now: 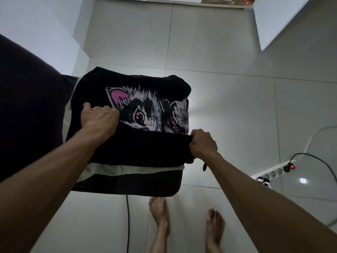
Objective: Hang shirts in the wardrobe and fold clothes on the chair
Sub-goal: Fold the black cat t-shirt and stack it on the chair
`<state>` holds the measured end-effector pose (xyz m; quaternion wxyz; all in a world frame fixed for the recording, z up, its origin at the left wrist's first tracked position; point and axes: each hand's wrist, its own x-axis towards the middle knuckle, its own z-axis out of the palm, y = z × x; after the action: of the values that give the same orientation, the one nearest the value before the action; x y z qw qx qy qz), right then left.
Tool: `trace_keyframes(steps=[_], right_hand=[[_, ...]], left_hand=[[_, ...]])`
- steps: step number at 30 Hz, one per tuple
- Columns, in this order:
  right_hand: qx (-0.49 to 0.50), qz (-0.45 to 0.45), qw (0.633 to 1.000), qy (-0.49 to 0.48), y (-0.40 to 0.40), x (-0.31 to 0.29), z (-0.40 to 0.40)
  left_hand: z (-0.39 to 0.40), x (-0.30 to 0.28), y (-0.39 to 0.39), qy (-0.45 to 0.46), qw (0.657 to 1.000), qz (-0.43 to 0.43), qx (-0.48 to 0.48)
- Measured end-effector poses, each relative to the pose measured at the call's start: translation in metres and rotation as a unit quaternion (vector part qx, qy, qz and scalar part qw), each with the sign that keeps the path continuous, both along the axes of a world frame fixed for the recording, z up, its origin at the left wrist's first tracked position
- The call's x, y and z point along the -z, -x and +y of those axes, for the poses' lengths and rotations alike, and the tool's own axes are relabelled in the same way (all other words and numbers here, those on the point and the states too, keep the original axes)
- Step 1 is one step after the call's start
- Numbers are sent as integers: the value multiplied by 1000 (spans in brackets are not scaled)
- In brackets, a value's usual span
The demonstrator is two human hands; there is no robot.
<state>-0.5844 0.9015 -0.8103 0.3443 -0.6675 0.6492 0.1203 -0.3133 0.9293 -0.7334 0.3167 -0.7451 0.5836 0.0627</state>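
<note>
Garment: a black shirt with a cat print lies on the dark chair, on top of a pale grey cloth whose edges show at the left and near sides.
Fold so far: the near part of the shirt is raised over the lower edge of the print; the far right corner is bunched into a soft hump.
Left hand: the left hand has its fingers curled round the folded edge at the left of the print, thumb pointing far.
Right hand: the right hand pinches the same edge at its right end, just over the chair's right side.
Handling: thin knit, light and limp, so by my reading it will sag between two holds and keep no crease unless pressed flat.
Where to hold: the two ends of the folded edge, as now, keep it taut; a hold nearer the middle would likely let the corners droop.
Risk: the cloth underneath may drag along.
Surroundings: tiled floor, a power strip at the right, white wardrobe door far right.
</note>
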Motion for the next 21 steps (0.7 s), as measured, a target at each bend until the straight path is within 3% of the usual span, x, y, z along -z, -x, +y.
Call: trace_keyframes(steps=[3,8,11,14,17,21], right_hand=[[-2,22,999,28,-6,7,-21],[7,-9,987,159,-15,15,-23],[-37,-126,958,253,-43,7,-11],[-127,-210,935,256,-89,-8,2],[-168,-212,946,179,-137,-19,9],[-156,-130,973,113,-188,-21,6]], left_hand=[[-18,19,-12,29,999,3,-18],[-28,27,-35,180,975,50,-119],[-24,16,-65,268,930,112,-225],[-4,4,-93,336,863,184,-330],[35,5,-105,312,847,224,-368],[98,19,-103,205,833,274,-436]])
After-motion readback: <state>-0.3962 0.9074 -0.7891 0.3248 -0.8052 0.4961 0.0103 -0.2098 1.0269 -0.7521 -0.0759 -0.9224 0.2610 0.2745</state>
